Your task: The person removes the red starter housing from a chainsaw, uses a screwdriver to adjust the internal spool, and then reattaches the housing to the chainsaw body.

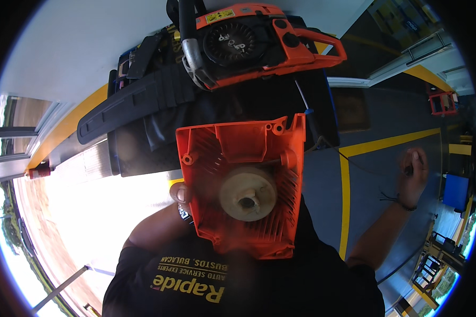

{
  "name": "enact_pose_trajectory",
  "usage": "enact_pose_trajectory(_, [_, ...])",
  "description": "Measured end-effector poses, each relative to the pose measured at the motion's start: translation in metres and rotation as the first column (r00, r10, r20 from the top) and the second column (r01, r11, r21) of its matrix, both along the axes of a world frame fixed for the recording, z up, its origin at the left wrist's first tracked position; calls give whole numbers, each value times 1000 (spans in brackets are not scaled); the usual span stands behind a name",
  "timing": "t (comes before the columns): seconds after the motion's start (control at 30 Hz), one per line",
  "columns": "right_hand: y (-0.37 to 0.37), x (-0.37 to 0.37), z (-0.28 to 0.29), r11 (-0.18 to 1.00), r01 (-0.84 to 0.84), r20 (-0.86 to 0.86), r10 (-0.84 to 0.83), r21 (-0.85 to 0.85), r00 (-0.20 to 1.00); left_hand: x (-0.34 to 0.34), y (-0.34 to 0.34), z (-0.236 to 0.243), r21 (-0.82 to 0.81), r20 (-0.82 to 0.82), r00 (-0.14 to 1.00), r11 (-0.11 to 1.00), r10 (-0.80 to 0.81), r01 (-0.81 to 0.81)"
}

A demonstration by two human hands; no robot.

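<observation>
Nearest me: orange recoil-starter housing (242, 143), open side up, held before the torso, clear of the bench. Pale rope pulley (232, 198) sits inside it. Left hand (181, 193): thumb pressed to the housing's left edge; I cannot tell how the other fingers lie behind. A thin starter cord (349, 158) leaves the housing's right side and runs out to the right hand (415, 164), whose fingers are curled around what I take for a dark pull handle (409, 170).

Technique, my judgement: I would brace the housing firmly, keep the pull in line with the cord's exit, watch the pulley for binding, and ease the cord back under control, never letting it snap.

Beyond: orange chainsaw (307, 58), starter side exposed; black bar scabbard (137, 98); what looks like a screwdriver (303, 95). Farther, a yellow floor line (345, 201).
</observation>
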State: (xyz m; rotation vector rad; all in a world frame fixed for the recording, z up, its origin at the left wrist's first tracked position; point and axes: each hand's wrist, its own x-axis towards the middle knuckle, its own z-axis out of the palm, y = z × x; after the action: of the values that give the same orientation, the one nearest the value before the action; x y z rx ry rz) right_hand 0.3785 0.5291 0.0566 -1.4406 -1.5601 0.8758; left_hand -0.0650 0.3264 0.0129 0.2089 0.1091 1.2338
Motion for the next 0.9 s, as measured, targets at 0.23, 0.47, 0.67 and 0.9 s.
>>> enact_pose_trajectory(0.23, [43,401,-30,945,64,947,-320,322,-38,-9,-11,1,-1,58,998,1000,0,0])
enact_pose_trajectory(0.47, [46,341,-40,904,-140,915,-402,404,44,-1,-10,-1,-6,4,999,999,41,-41])
enact_pose_trajectory(0.67, [12,122,-14,935,339,377,-277,-106,884,2,-2,-10,9,1,999,999,37,-37])
enact_pose_trajectory(0.9, [10,243,-104,866,419,962,-260,271,-83,-4,-28,25,-24,-116,989,995,90,-93])
